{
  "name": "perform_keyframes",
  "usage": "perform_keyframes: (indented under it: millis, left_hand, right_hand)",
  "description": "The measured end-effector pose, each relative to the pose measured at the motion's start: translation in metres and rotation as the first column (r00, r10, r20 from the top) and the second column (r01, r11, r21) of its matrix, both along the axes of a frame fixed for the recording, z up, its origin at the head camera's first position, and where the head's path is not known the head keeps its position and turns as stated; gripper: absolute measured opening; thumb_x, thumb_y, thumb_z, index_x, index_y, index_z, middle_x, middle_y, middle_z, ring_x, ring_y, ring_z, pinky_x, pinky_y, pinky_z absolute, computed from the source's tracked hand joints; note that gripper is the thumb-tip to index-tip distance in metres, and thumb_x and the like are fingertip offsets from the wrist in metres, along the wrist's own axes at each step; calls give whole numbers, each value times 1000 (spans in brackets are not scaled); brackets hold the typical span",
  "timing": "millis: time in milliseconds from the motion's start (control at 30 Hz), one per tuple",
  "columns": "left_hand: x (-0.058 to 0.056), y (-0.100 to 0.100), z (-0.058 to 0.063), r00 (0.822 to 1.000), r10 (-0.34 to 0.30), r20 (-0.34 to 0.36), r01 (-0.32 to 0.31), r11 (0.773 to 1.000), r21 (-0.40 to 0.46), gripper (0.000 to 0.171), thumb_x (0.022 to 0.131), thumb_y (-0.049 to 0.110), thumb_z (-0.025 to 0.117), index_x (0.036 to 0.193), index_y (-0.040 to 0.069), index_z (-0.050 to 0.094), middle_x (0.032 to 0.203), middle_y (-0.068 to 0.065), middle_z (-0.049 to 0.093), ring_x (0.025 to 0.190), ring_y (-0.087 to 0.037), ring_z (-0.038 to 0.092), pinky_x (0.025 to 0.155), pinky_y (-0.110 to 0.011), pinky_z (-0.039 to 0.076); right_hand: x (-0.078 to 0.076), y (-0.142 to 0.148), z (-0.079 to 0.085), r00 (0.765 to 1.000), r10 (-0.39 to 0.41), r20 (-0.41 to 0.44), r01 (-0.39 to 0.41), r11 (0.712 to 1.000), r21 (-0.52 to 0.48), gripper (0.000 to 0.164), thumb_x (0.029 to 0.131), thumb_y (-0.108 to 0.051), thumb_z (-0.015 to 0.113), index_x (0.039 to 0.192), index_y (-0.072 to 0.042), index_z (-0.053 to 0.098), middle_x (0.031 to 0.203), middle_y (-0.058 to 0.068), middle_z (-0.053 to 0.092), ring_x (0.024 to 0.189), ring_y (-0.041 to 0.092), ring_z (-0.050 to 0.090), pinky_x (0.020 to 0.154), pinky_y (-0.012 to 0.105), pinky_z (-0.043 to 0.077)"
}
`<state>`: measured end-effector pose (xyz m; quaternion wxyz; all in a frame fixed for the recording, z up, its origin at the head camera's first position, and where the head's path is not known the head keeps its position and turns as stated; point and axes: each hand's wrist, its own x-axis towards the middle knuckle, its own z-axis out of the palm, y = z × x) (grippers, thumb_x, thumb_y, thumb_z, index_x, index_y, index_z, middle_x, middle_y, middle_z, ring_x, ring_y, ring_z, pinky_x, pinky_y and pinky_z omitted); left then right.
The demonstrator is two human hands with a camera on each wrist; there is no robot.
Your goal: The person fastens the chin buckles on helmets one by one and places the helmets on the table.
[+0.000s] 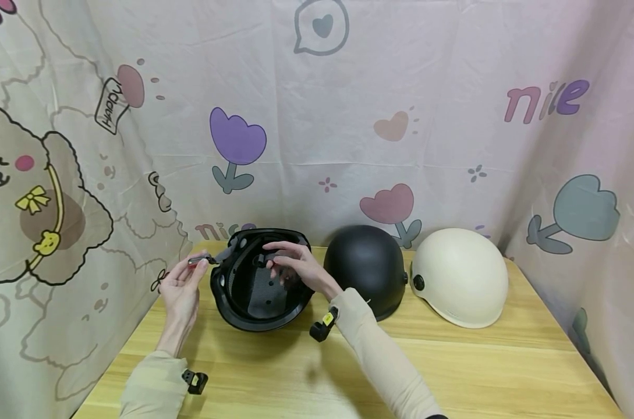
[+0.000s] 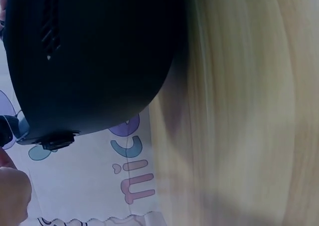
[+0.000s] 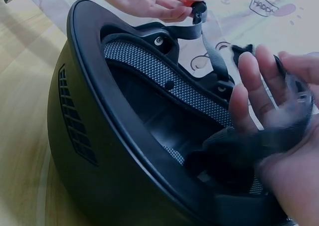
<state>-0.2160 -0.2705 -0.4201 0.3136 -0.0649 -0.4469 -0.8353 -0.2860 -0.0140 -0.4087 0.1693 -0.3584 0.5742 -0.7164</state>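
An upturned black helmet (image 1: 266,299) lies with its open side facing up, showing a grey mesh lining (image 3: 144,69) in the right wrist view. At its left side my left hand (image 1: 179,294) pinches the end of a chin strap, where a small black buckle with a red part (image 3: 198,9) shows. My right hand (image 1: 303,269) is over the helmet's opening, fingers bent around the other chin strap (image 3: 254,141), which is blurred in the right wrist view. The left wrist view shows mostly the helmet's outer shell (image 2: 99,61).
Right of the upturned helmet stand a second black helmet (image 1: 366,270) and a cream-white helmet (image 1: 460,276), both dome up. They sit on a wooden table (image 1: 275,378) before a printed curtain (image 1: 306,105).
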Motion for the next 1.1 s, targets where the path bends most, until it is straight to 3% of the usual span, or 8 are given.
perform_keyframes:
  millis: [167, 333, 533, 633, 767, 867, 1000, 1100]
  left_hand:
    - [-2, 4, 3, 999, -30, 10, 31, 998, -48, 30, 87, -23, 59, 117, -20, 60, 103, -12, 79, 93, -15, 75, 83, -18, 58]
    - [-1, 7, 7, 998, -48, 48, 55, 986, -158, 33, 88, -19, 62, 120, -23, 56, 106, -11, 78, 94, -13, 74, 83, -18, 58]
    - [-1, 11, 9, 998, -53, 32, 61, 933, -354, 33, 89, -15, 65, 121, -18, 59, 105, -5, 79, 98, -12, 74, 85, -18, 57]
    - [-2, 12, 9, 999, -29, 22, 36, 881, -471, 31, 91, -11, 65, 122, -12, 62, 105, -2, 79, 97, -8, 73, 84, -15, 56]
    - [-3, 15, 11, 999, 54, 8, -36, 762, -647, 31, 94, -4, 65, 125, -7, 64, 100, 15, 77, 97, 3, 67, 88, -9, 49]
    - [-3, 18, 14, 994, 106, 21, -57, 675, -736, 32, 95, 1, 65, 126, -5, 64, 93, 27, 72, 94, 7, 62, 81, -7, 44]
    - [-5, 22, 15, 991, 121, 55, -30, 609, -792, 32, 97, 2, 63, 128, -5, 61, 85, 29, 67, 87, 9, 59, 79, -5, 43]
    - [-8, 25, 15, 991, 128, 27, -50, 564, -824, 32, 97, -3, 60, 128, -8, 57, 80, 25, 63, 81, 7, 58, 82, -6, 44]
  right_hand:
    - [0, -2, -1, 1000, 0, 16, 1, 999, -37, 38, 103, 3, 44, 141, 6, 51, 97, 2, 70, 69, 12, 65, 57, 26, 55]
    - [-1, -2, -1, 999, -5, 34, 7, 998, -62, 42, 101, 5, 42, 143, 8, 47, 98, 2, 69, 61, 11, 58, 50, 23, 47]
    - [-3, 0, -3, 998, 8, 68, -2, 996, -87, 49, 101, 6, 39, 150, 3, 37, 101, 11, 66, 57, 12, 54, 46, 22, 45]
    - [-3, 1, -3, 996, -8, 86, 15, 997, -74, 47, 100, 6, 40, 147, 3, 41, 100, 9, 67, 56, 12, 54, 46, 22, 44]
    - [-3, 2, -2, 992, -33, 118, 40, 997, -59, 38, 98, 3, 43, 135, 2, 52, 97, 3, 70, 54, 11, 54, 44, 21, 44]
    - [-2, 2, -2, 992, -46, 120, 53, 997, -53, 24, 102, -4, 48, 123, -2, 59, 92, 0, 71, 54, 11, 54, 43, 22, 43]
    - [-1, 1, -2, 994, -78, 74, 81, 996, -32, 8, 104, -15, 55, 105, -9, 61, 80, -1, 67, 55, 10, 55, 44, 23, 43]
    - [-2, 0, -3, 993, -107, 47, 108, 994, -16, 8, 103, -15, 58, 96, -11, 58, 69, -2, 63, 54, 9, 54, 45, 23, 44]
